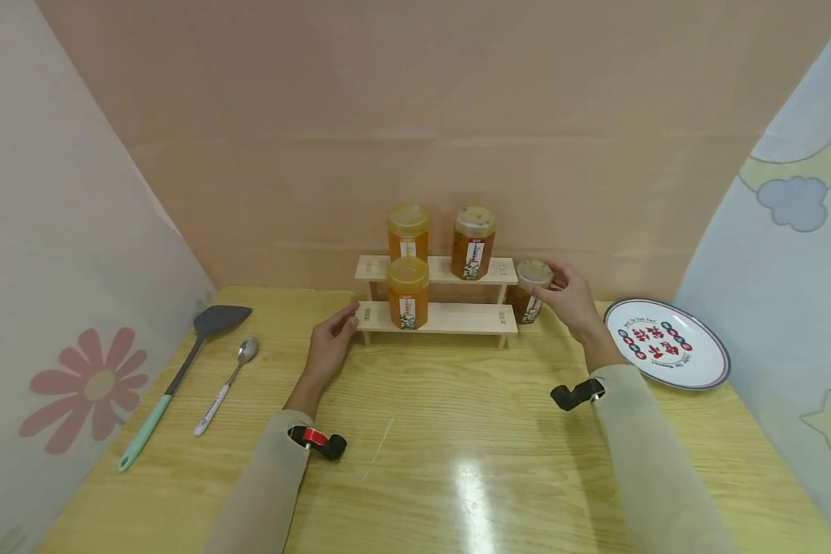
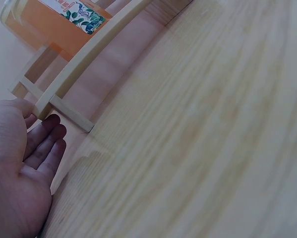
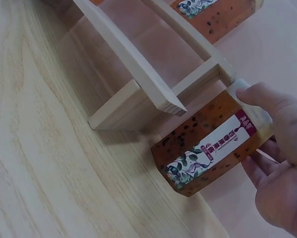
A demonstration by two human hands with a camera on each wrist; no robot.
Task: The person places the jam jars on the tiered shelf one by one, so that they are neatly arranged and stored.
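Note:
A two-step wooden display rack stands at the back of the table. My left hand pinches the left end of its lower step; in the left wrist view the thumb and forefinger meet that end, the other fingers loosely bent. Beside the rack's right end, my right hand grips a dark amber jam jar around its pale lid, thumb on one side, fingers on the other. The jar looks upright, near the tabletop; I cannot tell whether it touches. An orange jar sits on the lower step.
On the upper step stand another orange jar and a dark amber jar. A white oval plate lies at right. At left are a spatula and a spoon. Walls enclose the table's back and sides.

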